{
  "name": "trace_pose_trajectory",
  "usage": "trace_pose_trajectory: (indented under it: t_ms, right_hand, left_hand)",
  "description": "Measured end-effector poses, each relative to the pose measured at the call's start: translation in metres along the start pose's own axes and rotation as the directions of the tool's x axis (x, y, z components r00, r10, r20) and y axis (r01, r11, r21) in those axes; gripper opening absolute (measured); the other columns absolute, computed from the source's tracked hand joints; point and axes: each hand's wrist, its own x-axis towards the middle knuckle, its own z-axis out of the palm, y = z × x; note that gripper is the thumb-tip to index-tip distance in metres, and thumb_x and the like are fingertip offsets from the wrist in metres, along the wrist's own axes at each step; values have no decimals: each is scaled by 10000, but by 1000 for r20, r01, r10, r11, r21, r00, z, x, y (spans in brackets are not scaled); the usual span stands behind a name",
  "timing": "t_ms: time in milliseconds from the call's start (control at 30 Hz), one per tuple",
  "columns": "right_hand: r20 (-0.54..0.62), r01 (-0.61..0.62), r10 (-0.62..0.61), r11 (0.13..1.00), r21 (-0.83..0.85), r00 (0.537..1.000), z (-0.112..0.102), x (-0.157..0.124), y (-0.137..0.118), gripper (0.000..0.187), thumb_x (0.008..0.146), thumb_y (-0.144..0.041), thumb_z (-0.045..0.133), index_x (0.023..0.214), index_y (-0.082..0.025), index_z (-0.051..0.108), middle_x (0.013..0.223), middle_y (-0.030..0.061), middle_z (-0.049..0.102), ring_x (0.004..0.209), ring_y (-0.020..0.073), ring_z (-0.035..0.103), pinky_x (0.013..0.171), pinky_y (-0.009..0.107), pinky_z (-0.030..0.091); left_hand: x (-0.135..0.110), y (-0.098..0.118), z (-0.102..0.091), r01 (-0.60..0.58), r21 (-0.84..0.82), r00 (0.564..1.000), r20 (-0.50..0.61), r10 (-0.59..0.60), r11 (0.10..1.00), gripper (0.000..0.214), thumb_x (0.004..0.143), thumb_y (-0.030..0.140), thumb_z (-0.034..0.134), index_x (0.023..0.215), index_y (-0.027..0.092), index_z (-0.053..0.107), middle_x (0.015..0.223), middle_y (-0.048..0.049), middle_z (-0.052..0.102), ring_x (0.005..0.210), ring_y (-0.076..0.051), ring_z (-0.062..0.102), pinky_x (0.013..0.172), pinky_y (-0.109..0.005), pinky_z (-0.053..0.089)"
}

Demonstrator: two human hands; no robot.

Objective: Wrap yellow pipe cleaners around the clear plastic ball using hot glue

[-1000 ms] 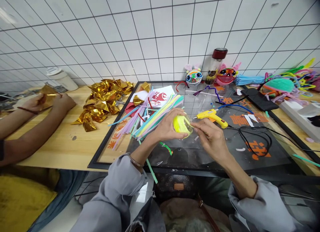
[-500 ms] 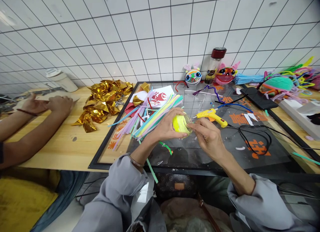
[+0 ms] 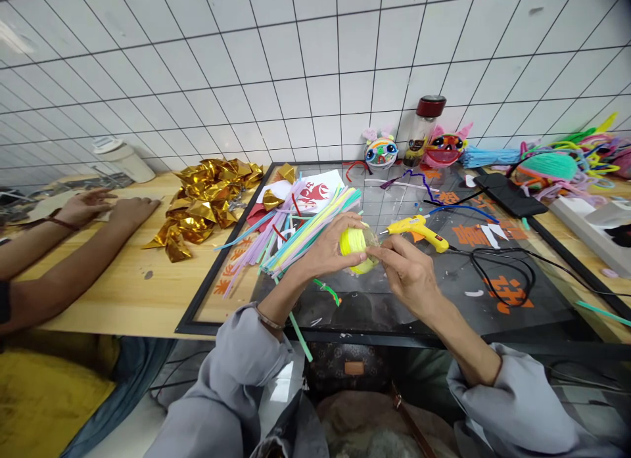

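My left hand (image 3: 331, 248) is wrapped round a clear ball wound with bright yellow pipe cleaner (image 3: 353, 249). The ball's right side is bare and see-through. At that side my right hand (image 3: 408, 269) has its thumb and forefinger pinched together, touching the edge; what lies between them is too small to make out. Just beyond my right fingers rests a yellow hot glue gun (image 3: 419, 232), nozzle pointing left. Under my left wrist spreads a bundle of pastel pipe cleaners (image 3: 300, 238).
A co-worker's hands (image 3: 131, 211) are over the table at left, near a heap of gold foil shapes (image 3: 202, 202). At the back stand two decorated balls (image 3: 380, 150) and a glass bottle (image 3: 419, 136). A black phone (image 3: 513, 194) and cable (image 3: 527, 277) lie right.
The yellow ball has turned slightly in my left hand, and my left thumb has shifted over it. My right pinch stays at its edge. The co-worker's hands have moved and flattened.
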Motion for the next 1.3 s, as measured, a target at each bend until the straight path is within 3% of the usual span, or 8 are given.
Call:
trace_pose_trajectory:
  t_ms: [200,733,1300]
  right_hand:
    - [-3,8,-8,1000,-24,1000,3,-3,0,379,976,-79,392,1045,-204,743,844,54,627,730,141,590,625,241,445]
    - [-41,89,-92,993,-81,995,7,-3,-2,369,935,-18,418,1064,-169,729,855,61,641,730,139,614,613,222,471]
    - [-40,122,-128,985,-124,991,5,-2,-2,363,943,-4,415,1044,-153,731,825,58,643,672,117,595,573,198,457]
  left_hand:
    - [-1,-6,0,-6,-58,1000,14,7,998,344,957,453,470,1195,224,566,1406,-133,541,1365,-284,500,1179,-497,373]
    - [2,-2,3,94,-167,994,-48,-103,982,277,805,278,601,1069,201,568,1291,-115,621,1252,-277,583,1107,-463,429]
    - [1,-8,7,64,-278,994,-70,-87,958,275,863,396,643,1058,210,586,1227,-98,604,1232,-257,567,1107,-440,413]
